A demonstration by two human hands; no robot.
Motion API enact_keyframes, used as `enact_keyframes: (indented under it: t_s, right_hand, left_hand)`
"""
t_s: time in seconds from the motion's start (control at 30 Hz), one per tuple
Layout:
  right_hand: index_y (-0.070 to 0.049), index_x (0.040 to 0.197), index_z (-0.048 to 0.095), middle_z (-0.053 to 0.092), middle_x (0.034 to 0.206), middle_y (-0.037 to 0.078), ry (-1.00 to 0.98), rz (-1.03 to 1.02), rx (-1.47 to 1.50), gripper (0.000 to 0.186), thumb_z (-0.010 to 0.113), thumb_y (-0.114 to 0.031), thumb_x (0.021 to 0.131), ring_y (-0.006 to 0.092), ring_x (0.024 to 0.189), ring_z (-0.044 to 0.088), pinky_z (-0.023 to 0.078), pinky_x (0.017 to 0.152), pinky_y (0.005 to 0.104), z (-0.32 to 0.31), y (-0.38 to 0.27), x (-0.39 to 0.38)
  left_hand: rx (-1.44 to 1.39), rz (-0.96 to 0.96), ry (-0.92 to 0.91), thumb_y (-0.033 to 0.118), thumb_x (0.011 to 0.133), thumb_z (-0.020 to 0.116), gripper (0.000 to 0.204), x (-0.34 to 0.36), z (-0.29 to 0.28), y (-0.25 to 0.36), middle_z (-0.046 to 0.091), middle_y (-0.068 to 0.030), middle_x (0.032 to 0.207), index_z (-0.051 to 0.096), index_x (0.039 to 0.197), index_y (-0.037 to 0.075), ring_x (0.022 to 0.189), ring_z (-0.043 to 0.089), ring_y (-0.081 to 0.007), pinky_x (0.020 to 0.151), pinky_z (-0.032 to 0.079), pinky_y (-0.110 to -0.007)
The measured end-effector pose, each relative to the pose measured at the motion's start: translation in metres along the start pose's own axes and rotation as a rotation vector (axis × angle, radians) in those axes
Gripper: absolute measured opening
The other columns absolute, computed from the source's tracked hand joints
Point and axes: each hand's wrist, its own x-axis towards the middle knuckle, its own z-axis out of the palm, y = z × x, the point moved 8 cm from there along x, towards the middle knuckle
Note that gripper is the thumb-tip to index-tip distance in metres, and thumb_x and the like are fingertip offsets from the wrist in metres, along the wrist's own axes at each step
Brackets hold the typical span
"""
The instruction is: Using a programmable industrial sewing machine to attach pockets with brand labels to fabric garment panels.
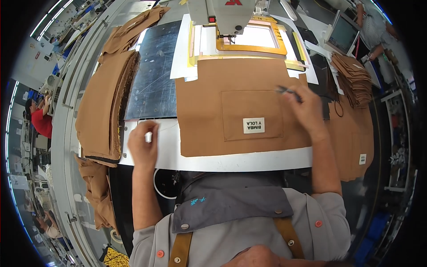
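A brown fabric panel (200,111) lies flat at the middle, with a stitched square pocket and a white printed label (253,120). Over the pocket's upper right corner, my right hand (307,111) grips small dark thread snips (289,91). Left of the panel, above the white work board (209,162), my left hand (144,135) has curled fingers; a fine thread appears near the fingertips, but what they hold is unclear. Behind the panel stands a sewing machine head (220,13) over a yellow clamp frame (280,46).
Brown fabric stacks lie left (100,109) and at the back right (349,73); another labelled panel (351,155) hangs at right. A dark metal plate (151,66) adjoins the machine, a monitor (342,33) stands behind. Other people (42,120) work at far left and far right (373,31).
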Motion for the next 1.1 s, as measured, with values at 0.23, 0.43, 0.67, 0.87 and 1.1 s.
enact_keyframes:
  t_s: [0.23, 0.43, 0.67, 0.87, 1.1]
  right_hand:
    - [-0.005, 0.111, 0.072, 0.073, 0.103, 0.018, 0.227, 0.323, -0.325, 0.040, 0.063, -0.042, 0.100, 0.0364, 0.095, 0.070, 0.054, 0.083, 0.0419, -0.089, 0.206, -0.017]
    - [-0.008, 0.126, 0.067, 0.071, 0.117, 0.019, 0.227, 0.480, -0.444, 0.040, 0.058, -0.040, 0.103, 0.0392, 0.114, 0.066, 0.052, 0.094, 0.0460, -0.090, 0.270, -0.031]
    - [-0.007, 0.134, 0.063, 0.065, 0.131, 0.015, 0.393, 0.205, -0.635, 0.043, 0.062, -0.034, 0.101, 0.0356, 0.118, 0.063, 0.051, 0.098, 0.0466, -0.098, 0.235, -0.042]
    - [-0.001, 0.125, 0.068, 0.067, 0.117, 0.013, 0.144, 0.207, -0.084, 0.040, 0.066, -0.032, 0.100, 0.0301, 0.102, 0.065, 0.052, 0.088, 0.0382, -0.058, 0.124, -0.045]
    - [-0.007, 0.104, 0.070, 0.063, 0.104, 0.013, 0.153, -0.081, -0.298, 0.040, 0.075, -0.043, 0.086, 0.0329, 0.099, 0.062, 0.050, 0.083, 0.0486, -0.008, 0.049, -0.040]
  left_hand:
    - [0.581, -0.318, -0.112, 0.000, 0.085, 0.074, 0.020, -0.058, -0.080, -0.085, 0.072, -0.0097, 0.096, 0.069, 0.104, 0.006, 0.083, 0.070, -0.0294, 0.075, 0.055, -0.039]
    - [0.324, -0.169, -0.050, 0.012, 0.088, 0.077, 0.020, -0.025, -0.037, -0.017, 0.070, -0.0087, 0.107, 0.070, 0.105, 0.005, 0.086, 0.069, -0.0258, 0.073, 0.055, -0.036]
    - [0.017, -0.306, -0.211, 0.032, 0.090, 0.079, 0.032, -0.022, 0.032, -0.001, 0.068, -0.0082, 0.103, 0.072, 0.106, 0.005, 0.089, 0.066, -0.0239, 0.069, 0.053, -0.035]
    - [-0.078, -0.264, -0.181, 0.030, 0.090, 0.080, 0.036, -0.025, 0.060, 0.009, 0.065, -0.0087, 0.100, 0.070, 0.107, 0.000, 0.090, 0.058, -0.0211, 0.081, 0.049, -0.035]
    - [-0.182, -0.163, -0.209, 0.013, 0.087, 0.080, 0.024, -0.015, 0.088, 0.000, 0.056, -0.0085, 0.091, 0.062, 0.088, -0.003, 0.078, 0.052, -0.0191, 0.067, 0.044, -0.031]
